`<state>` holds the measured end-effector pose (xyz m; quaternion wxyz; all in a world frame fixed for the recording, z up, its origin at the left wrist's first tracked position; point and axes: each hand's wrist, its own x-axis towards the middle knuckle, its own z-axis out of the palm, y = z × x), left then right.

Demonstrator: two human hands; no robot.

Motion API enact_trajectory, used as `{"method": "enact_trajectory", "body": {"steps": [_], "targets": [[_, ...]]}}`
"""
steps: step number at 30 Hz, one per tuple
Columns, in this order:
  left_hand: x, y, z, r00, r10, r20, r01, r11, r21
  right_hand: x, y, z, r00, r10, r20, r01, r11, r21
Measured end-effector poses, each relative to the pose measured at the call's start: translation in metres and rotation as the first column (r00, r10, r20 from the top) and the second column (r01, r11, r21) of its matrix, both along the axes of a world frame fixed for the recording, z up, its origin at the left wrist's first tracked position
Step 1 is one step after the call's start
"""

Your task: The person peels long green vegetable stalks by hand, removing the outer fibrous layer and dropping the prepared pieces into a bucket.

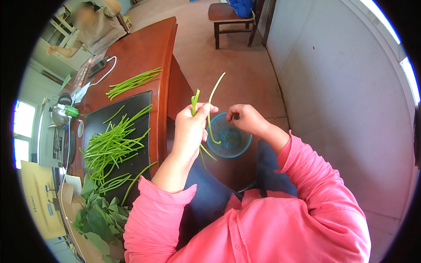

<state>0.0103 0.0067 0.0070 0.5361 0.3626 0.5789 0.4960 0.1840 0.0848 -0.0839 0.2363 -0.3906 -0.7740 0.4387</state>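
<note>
Several green stems are gripped in my left hand, with one paler stem, curled at its lower end, between thumb and finger. My right hand is over the rim of a blue plastic basket, its thumb and fingertips close together; whether something thin is between them cannot be told. Green scraps lie in the basket, between my knees. On the desk to the left, a loose pile of green stems lies on a black mat. A smaller row of stems lies on the bare wood beyond the mat.
Large green leaves are heaped at the desk's near end. A phone with a white cable, a metal kettle and a monitor stand or lie on the left. A person sits across the wooden desk. A chair stands ahead.
</note>
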Motion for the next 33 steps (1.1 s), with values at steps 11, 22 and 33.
{"method": "enact_trajectory", "body": {"steps": [11, 22, 33], "targets": [[0.0, 0.001, -0.002, 1.0, 0.0, 0.01, 0.0, 1.0, 0.014, 0.0, -0.002, -0.002, 1.0, 0.002, -0.009, -0.001, 0.999, 0.049], [0.006, 0.0, 0.005, 0.999, 0.043, -0.025, -0.044, 0.999, -0.031, 0.002, -0.006, 0.002, 0.999, 0.01, -0.046, -0.014, 0.996, -0.086], [0.003, 0.0, 0.006, 0.999, 0.034, -0.017, -0.035, 0.999, -0.04, -0.006, -0.009, 0.002, 0.998, 0.001, -0.061, -0.003, 0.999, -0.042]]}}
